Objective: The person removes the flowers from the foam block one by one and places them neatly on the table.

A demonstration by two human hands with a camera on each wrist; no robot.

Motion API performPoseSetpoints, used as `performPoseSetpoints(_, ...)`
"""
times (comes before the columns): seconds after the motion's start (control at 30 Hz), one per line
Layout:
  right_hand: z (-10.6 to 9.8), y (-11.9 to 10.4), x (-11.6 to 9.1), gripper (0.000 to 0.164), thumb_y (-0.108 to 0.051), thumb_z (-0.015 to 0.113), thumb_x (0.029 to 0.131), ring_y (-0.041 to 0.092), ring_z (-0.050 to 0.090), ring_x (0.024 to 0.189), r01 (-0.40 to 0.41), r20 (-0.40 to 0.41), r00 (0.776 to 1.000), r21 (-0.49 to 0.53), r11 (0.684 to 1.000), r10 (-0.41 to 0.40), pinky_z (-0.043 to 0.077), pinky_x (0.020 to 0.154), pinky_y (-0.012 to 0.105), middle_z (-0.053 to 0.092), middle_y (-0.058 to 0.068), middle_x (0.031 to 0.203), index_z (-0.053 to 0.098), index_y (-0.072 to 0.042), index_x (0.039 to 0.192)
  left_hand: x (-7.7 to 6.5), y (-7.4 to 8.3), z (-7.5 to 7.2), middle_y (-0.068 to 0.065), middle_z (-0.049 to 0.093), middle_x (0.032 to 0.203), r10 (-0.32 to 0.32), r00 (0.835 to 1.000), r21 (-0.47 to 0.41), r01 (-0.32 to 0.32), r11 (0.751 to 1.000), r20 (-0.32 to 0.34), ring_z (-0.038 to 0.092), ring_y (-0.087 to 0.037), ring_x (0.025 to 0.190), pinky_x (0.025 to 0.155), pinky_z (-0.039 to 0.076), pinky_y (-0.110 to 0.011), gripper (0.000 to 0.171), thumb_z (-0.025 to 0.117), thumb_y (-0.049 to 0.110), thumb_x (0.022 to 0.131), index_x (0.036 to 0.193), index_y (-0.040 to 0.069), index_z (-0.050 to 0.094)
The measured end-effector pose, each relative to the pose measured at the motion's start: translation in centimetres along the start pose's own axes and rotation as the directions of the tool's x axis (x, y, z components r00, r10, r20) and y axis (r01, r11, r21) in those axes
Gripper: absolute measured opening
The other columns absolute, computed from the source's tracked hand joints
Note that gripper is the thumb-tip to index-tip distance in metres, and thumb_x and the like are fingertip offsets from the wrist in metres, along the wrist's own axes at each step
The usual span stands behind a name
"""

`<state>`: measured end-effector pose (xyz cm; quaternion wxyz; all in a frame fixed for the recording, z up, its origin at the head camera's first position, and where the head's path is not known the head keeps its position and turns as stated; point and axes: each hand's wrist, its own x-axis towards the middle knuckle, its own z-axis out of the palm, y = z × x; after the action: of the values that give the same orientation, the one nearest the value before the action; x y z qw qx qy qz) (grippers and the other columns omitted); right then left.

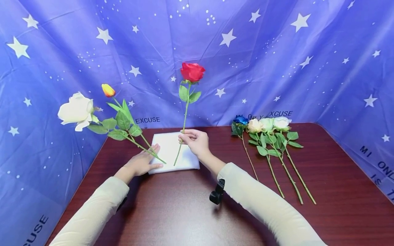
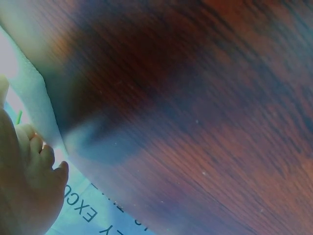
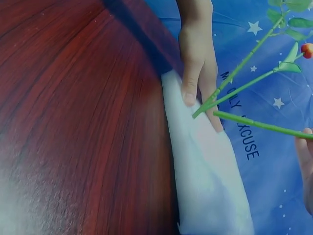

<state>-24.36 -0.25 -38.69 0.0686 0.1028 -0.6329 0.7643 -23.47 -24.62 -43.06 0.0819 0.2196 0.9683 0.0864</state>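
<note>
A red rose (image 1: 192, 72) stands upright in my right hand (image 1: 197, 141), whose thumb and fingers pinch its green stem. The stem's lower end hangs over the white foam block (image 1: 167, 138). My left hand (image 1: 140, 164) rests on the block's left side, thumb and fingers spread out. In the right wrist view its thumb (image 3: 190, 93) presses on the block's top. A white rose (image 1: 75, 111) and an orange-yellow tulip (image 1: 108, 90) lean to the left, their stems meeting the foam between the left thumb and fingers.
On the right of the dark red wooden table (image 1: 172, 212) lie several flowers: a blue rose (image 1: 240, 120), a peach rose (image 1: 254, 125), a pale green one (image 1: 267, 123) and a white one (image 1: 281, 122). A blue star-patterned cloth (image 1: 261, 61) hangs behind and at both sides.
</note>
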Motion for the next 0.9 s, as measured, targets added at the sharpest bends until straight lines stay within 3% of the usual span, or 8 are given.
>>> performPoseSetpoints(0.23, -1.2, -0.3, -0.3, 0.024, 0.009, 0.067, 0.082, 0.004, 0.070, 0.063, -0.070, 0.005, 0.998, -0.001, 0.998, 0.070, 0.062, 0.071, 0.031, 0.067, 0.036, 0.093, 0.065, 0.018, 0.105, 0.0, -0.3, 0.2, -0.017, 0.018, 0.161, 0.006, 1.000, 0.027, -0.006, 1.000, 0.007, 0.023, -0.037, 0.148, 0.119, 0.025, -0.054, 0.087, 0.052, 0.055, 0.092, 0.152, 0.001, 0.020)
performPoseSetpoints(0.47, -3.1, -1.1, -0.5, 0.027, 0.009, 0.063, 0.085, 0.005, 0.071, 0.066, -0.144, 0.069, 0.987, -0.033, 0.989, 0.146, 0.061, 0.071, 0.030, 0.066, 0.036, 0.099, 0.062, 0.019, 0.110, 0.0, -0.2, 0.0, -0.017, 0.018, 0.161, 0.015, 1.000, 0.018, -0.015, 1.000, 0.006, 0.022, -0.036, 0.148, 0.120, 0.024, -0.053, 0.087, 0.052, 0.055, 0.092, 0.152, 0.001, 0.020)
performPoseSetpoints(0.57, -4.2, -1.5, -0.7, 0.028, 0.007, 0.063, 0.087, 0.006, 0.071, 0.067, -0.164, 0.119, 0.978, -0.067, 0.984, 0.172, 0.061, 0.074, 0.031, 0.068, 0.034, 0.097, 0.061, 0.020, 0.111, 0.1, -0.1, -0.1, -0.017, 0.018, 0.161, 0.014, 1.000, 0.017, -0.015, 1.000, 0.005, 0.021, -0.035, 0.148, 0.120, 0.023, -0.053, 0.087, 0.052, 0.055, 0.092, 0.152, 0.001, 0.020)
performPoseSetpoints(0.77, -6.5, -1.8, -1.0, 0.032, 0.007, 0.061, 0.088, 0.008, 0.072, 0.071, -0.194, 0.214, 0.954, -0.093, 0.976, 0.210, 0.061, 0.079, 0.035, 0.076, 0.017, 0.088, 0.057, 0.022, 0.115, 0.0, 0.0, -0.4, -0.018, 0.020, 0.160, 0.023, 1.000, 0.013, -0.023, 1.000, 0.000, 0.021, -0.035, 0.148, 0.120, 0.023, -0.053, 0.085, 0.053, 0.053, 0.093, 0.152, 0.000, 0.022)
performPoseSetpoints(0.9, -7.8, -2.0, -1.2, 0.034, 0.007, 0.060, 0.089, 0.011, 0.073, 0.074, -0.219, 0.272, 0.930, -0.133, 0.967, 0.248, 0.060, 0.080, 0.037, 0.072, 0.027, 0.095, 0.054, 0.023, 0.118, 0.0, 0.0, -0.2, -0.017, 0.018, 0.161, 0.020, 1.000, 0.017, -0.021, 1.000, 0.013, 0.020, -0.034, 0.149, 0.121, 0.021, -0.052, 0.086, 0.051, 0.054, 0.093, 0.152, 0.000, 0.020)
